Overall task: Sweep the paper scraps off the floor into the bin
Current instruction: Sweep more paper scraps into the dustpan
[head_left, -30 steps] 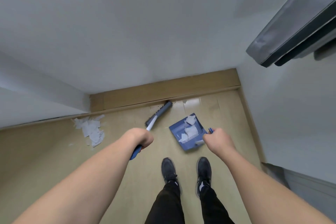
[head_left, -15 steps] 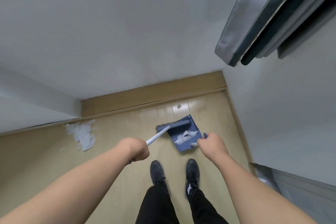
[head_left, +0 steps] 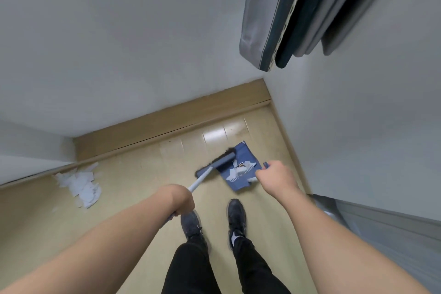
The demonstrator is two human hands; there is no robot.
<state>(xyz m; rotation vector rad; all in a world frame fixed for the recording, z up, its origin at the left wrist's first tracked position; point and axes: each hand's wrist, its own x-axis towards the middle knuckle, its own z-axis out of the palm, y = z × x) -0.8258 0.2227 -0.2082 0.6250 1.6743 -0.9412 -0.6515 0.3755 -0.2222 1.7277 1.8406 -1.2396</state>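
Gripping the broom (head_left: 216, 166) handle, the left hand (head_left: 179, 200) works featherlight, flimsy paper scraps (head_left: 238, 170) inside the dustpan (head_left: 239, 169); the right hand (head_left: 274, 175) clasps the dustpan's handle. More scraps (head_left: 80, 184) lie well left of it.

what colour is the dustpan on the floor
Blue; the dustpan shows best in the head view, with white paper scraps in it.

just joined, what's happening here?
A person is sweeping paper scraps. The left hand grips the white-handled grey broom, its head at the mouth of the blue plastic dustpan, whose handle the right hand holds. Some white scraps lie in the pan; a white paper pile remains by the left wall.
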